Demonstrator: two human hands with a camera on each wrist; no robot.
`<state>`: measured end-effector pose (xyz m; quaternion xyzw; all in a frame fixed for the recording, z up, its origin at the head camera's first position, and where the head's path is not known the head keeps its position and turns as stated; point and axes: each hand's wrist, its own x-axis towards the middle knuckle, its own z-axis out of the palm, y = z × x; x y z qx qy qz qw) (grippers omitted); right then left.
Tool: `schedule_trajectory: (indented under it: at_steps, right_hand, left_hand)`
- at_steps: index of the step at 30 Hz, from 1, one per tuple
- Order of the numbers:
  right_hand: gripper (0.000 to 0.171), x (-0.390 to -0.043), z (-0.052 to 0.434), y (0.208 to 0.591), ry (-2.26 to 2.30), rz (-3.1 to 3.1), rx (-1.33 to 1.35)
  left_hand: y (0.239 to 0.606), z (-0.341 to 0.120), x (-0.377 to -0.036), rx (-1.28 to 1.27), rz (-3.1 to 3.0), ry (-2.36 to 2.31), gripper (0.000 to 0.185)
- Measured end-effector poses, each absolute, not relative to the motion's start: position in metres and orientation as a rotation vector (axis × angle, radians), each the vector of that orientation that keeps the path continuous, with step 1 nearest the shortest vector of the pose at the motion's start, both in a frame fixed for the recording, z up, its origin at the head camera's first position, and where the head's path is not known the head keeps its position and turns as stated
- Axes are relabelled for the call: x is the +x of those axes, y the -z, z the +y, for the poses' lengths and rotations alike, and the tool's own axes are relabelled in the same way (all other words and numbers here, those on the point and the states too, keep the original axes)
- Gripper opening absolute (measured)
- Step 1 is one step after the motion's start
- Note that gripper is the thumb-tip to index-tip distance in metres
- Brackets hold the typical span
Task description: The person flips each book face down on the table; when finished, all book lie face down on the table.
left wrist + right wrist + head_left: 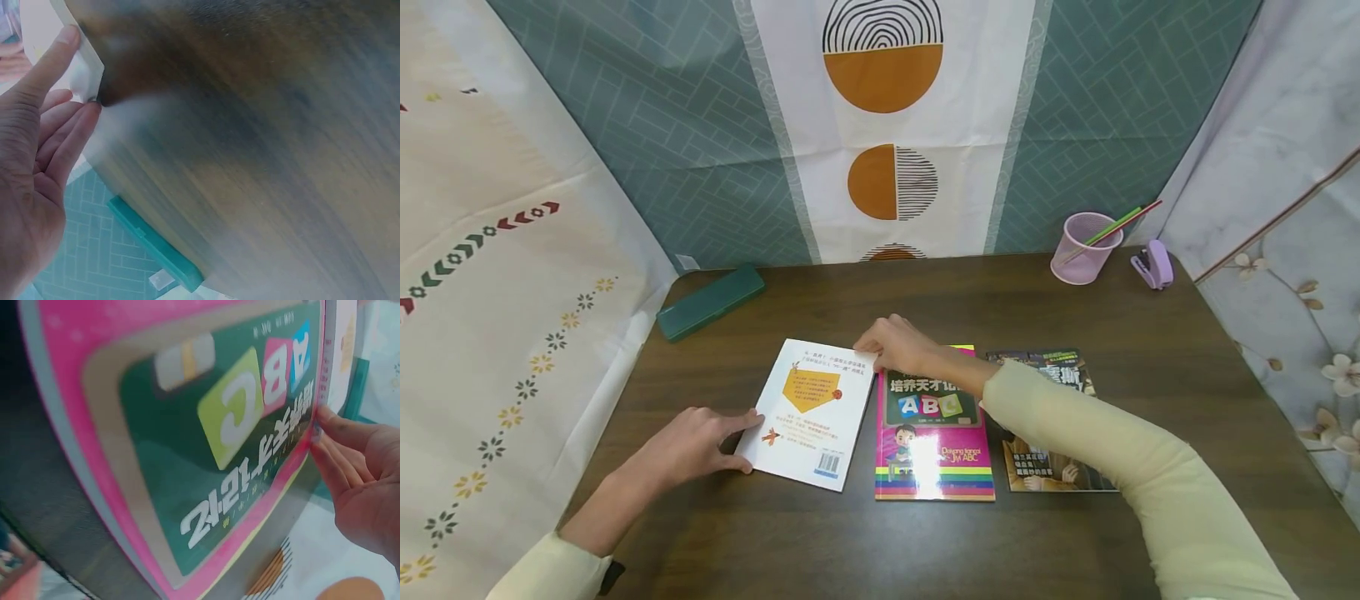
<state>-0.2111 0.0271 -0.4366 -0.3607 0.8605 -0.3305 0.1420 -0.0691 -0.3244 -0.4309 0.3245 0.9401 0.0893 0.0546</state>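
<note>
Left hand [688, 446]: lies flat on the table [1075, 542] at about 8 o'clock from the white book [808, 412]. Its grip is spread, fingers nearly straight; the thumb rests on the book's near-left corner and the fingertips [94, 107] meet the edge just below it. That looks like steadying or nudging, not lifting.

White book: lies flat, back cover up, barcode at its near edge, slightly turned clockwise, left-most of 3 books and just beside the pink one.

Right hand [898, 343]: reaches across from the right, its sleeve passing over the other 2 books. Its grip is curled at the white book's far-right corner, at about 1 o'clock on the cover. The wrist view shows the fingertips [320, 419] against the pink book's edge, where the 2 books meet. With 1 hand at each opposite corner, the white book seems held for squaring up.

Pink book [934, 437]: the middle one, front cover up, with ABC blocks and glare low on the cover.

Dark book [1060, 467]: at 3 o'clock from the pink one, partly hidden by the sleeve.

Around: a green case [710, 302] at 10 o'clock near the table's far-left corner; a pink cup [1082, 250] with pencils and a purple stapler [1152, 265] at 1 o'clock, well apart.

In the way: only the pink book, lying close along the white book's right edge.
</note>
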Motion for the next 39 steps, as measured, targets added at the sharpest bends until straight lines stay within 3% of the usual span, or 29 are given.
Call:
schedule_trajectory:
  at_steps: [18,39]
  right_hand:
    - [0.042,-0.238,0.021,0.439,0.897,2.386,-1.06]
    - [0.039,-0.24,0.018,0.441,0.89,2.342,-1.069]
  left_hand:
    - [0.446,-0.326,-0.052,1.108,2.937,-0.369,0.071]
    - [0.446,-0.328,-0.042,1.219,2.961,-0.35,0.067]
